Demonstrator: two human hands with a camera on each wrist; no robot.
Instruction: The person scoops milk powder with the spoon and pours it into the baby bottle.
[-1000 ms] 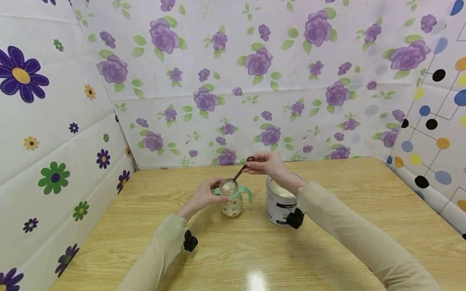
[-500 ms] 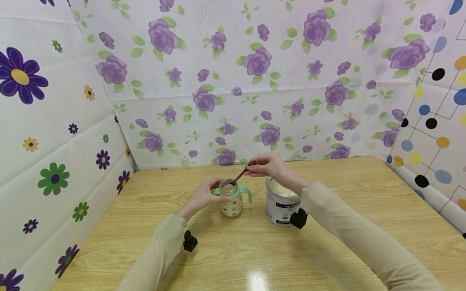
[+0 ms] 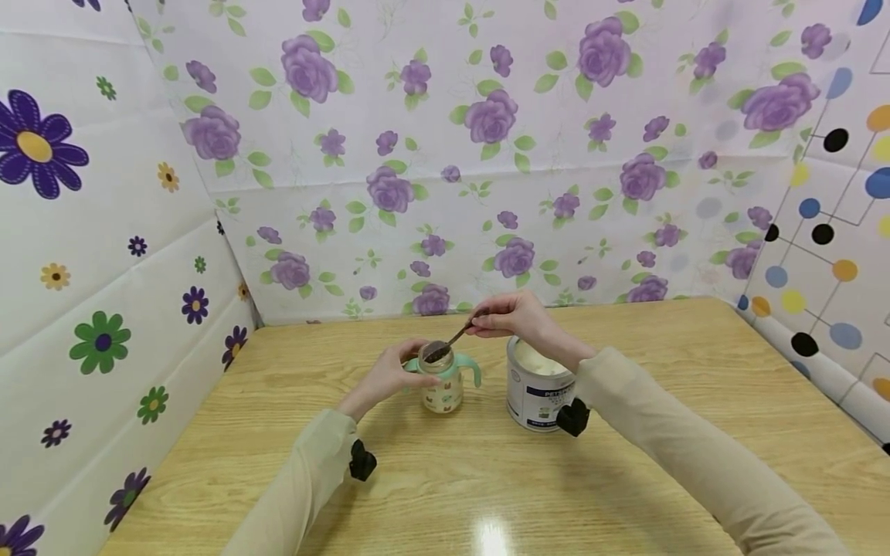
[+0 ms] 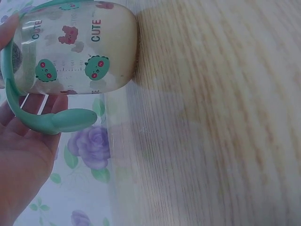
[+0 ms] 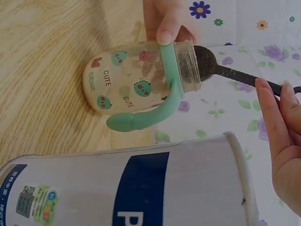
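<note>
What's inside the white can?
In the head view, pale contents show inside the open can. The right wrist partly covers its top, and its wall hides their depth.

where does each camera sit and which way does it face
Head: worn on the head, facing forward and down at bottle, can and table; left hand, right hand and sleeves show.
Left wrist: on that wrist, facing the bottle's side; left hand shows.
Right wrist: on that wrist, facing bottle, scoop and near can; both hands show.
Head and right wrist share bottle, can, scoop and hands.
</note>
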